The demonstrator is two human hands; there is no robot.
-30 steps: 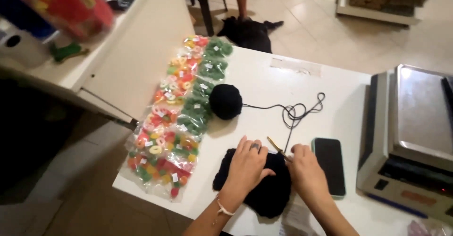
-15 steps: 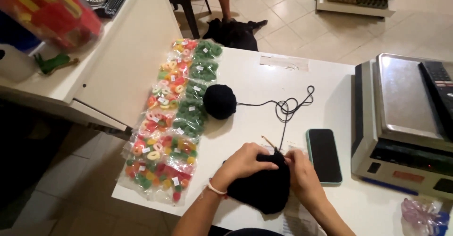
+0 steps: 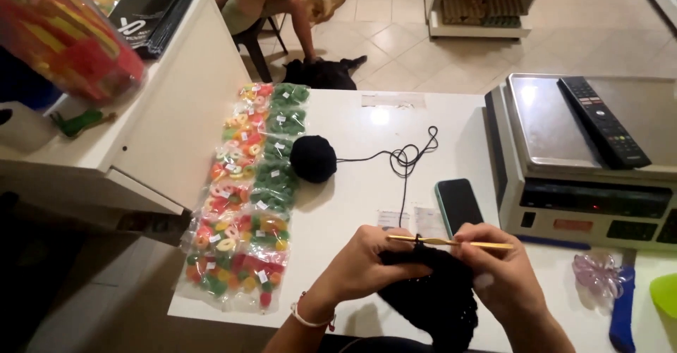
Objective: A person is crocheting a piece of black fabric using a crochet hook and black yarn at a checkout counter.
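Observation:
My left hand [image 3: 363, 268] grips the upper left edge of a black crocheted piece [image 3: 431, 296] at the table's near side. My right hand [image 3: 497, 275] holds a thin yellow crochet hook [image 3: 451, 241], whose tip sits in the black stitches between the two hands. A black strand of yarn [image 3: 405, 177] runs up from the work, loops on the white table [image 3: 367, 124] and ends at a black yarn ball [image 3: 313, 158].
A dark phone [image 3: 458, 205] lies just beyond my right hand. A weighing scale [image 3: 585, 177] with a black remote [image 3: 603, 120] on it stands at the right. Several bags of coloured candy [image 3: 243, 198] line the table's left edge. A seated person's legs [image 3: 271, 4] are beyond the table.
Both hands have lifted the black piece off the table and drawn it nearer to me. The hook now lies level across the top of the work. The camera view has shifted left.

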